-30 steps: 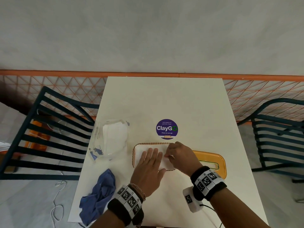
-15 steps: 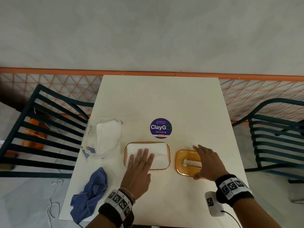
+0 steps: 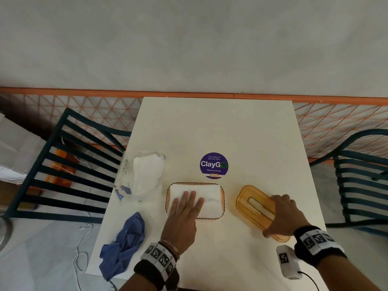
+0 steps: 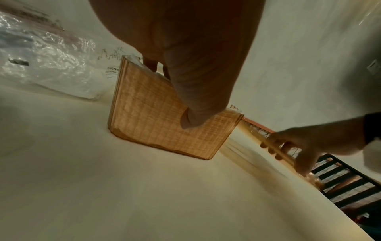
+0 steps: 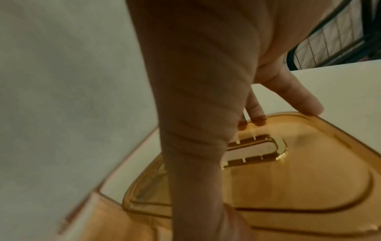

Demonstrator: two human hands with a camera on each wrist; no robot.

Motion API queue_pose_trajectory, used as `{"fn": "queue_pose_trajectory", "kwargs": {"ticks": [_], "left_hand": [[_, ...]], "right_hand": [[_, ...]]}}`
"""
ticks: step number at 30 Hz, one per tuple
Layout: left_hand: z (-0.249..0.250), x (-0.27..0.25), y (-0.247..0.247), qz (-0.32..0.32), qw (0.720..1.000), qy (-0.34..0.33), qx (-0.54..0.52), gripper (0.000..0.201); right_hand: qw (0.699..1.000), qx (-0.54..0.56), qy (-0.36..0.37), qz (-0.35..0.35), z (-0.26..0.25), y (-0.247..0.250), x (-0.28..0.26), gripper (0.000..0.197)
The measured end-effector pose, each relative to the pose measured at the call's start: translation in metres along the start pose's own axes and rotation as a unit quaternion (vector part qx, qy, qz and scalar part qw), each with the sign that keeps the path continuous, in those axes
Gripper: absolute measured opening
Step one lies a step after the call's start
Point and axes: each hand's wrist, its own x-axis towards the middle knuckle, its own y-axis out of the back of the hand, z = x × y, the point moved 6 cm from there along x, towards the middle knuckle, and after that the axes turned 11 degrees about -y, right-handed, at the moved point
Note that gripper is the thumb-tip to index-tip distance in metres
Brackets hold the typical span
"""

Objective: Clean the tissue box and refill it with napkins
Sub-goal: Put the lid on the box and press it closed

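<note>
An amber tissue box (image 3: 222, 191) stands open near the table's front, filled with white napkins (image 3: 210, 198). My left hand (image 3: 184, 211) lies flat on the napkins, fingers straight; the left wrist view shows the box's ribbed wall (image 4: 156, 117) below my thumb. To the right, my right hand (image 3: 283, 215) grips the amber lid (image 3: 255, 204) with its slot, thumb on the near edge and fingers over the far edge. The lid (image 5: 288, 171) is tilted, one side raised off the table.
A clear bag of spare napkins (image 3: 144, 175) lies left of the box. A crumpled blue cloth (image 3: 123, 244) sits at the table's (image 3: 220, 127) front left corner. A purple round sticker (image 3: 213, 165) is behind the box. Dark slatted chairs (image 3: 69, 171) flank both sides.
My right hand left the napkins, moved right to the lid, closed round it and tilted it up. My left hand has stayed pressed on the napkins.
</note>
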Motion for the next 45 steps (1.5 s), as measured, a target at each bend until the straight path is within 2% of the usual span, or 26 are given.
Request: {"fn": "queue_pose_trajectory", "kwargs": {"ticks": [2,6,10,15,20,23,26,29,32,34,36,39,41,45], "left_hand": [[-0.001,-0.001,-0.001,0.004,1.0,0.0,-0.002,0.088],[-0.002,-0.002,-0.001,0.005,1.0,-0.006,-0.007,0.091],[-0.003,-0.004,0.004,0.028,0.999,-0.017,-0.027,0.09],[-0.005,-0.006,0.018,0.087,0.994,-0.023,-0.065,0.087],[-0.012,-0.014,0.014,0.085,0.995,-0.015,-0.051,0.081],[-0.02,-0.02,0.022,0.109,0.992,0.006,-0.063,0.078],[-0.031,-0.032,0.019,0.082,0.996,0.025,-0.035,0.077],[-0.05,-0.048,0.012,0.062,0.994,0.072,-0.046,0.074],[-0.068,-0.068,0.018,0.094,0.976,0.145,-0.136,0.07],[-0.077,-0.075,0.023,0.128,0.936,0.202,-0.258,0.063],[-0.084,-0.074,0.029,0.152,0.882,0.25,-0.37,0.053],[-0.092,-0.065,0.035,0.171,0.837,0.301,-0.424,0.037],[-0.093,-0.06,0.039,0.171,0.836,0.3,-0.427,0.037],[-0.091,-0.052,0.035,0.171,0.863,0.269,-0.392,0.038]], "right_hand": [[0.998,0.058,0.029,0.007,-0.009,0.019,-0.012,0.138],[0.977,0.132,0.163,0.043,-0.074,0.047,-0.046,0.131],[0.962,0.119,0.24,0.048,-0.149,0.044,-0.056,0.131],[0.973,0.031,0.228,0.022,-0.182,0.021,-0.045,0.133],[0.975,0.002,0.222,0.032,-0.187,0.016,-0.041,0.135],[0.971,-0.035,0.233,0.045,-0.193,0.014,-0.046,0.132],[0.968,-0.061,0.239,0.05,-0.199,0.011,-0.049,0.129],[0.967,-0.072,0.239,0.051,-0.203,0.01,-0.049,0.128],[0.965,-0.088,0.239,0.055,-0.208,0.009,-0.051,0.127],[0.964,-0.101,0.238,0.059,-0.21,0.007,-0.052,0.126],[0.961,-0.12,0.239,0.062,-0.214,0.006,-0.053,0.126],[0.959,-0.137,0.24,0.062,-0.22,0.004,-0.054,0.125],[0.957,-0.146,0.244,0.062,-0.224,0.003,-0.057,0.125],[0.953,-0.163,0.247,0.064,-0.233,-0.001,-0.06,0.125]]}}
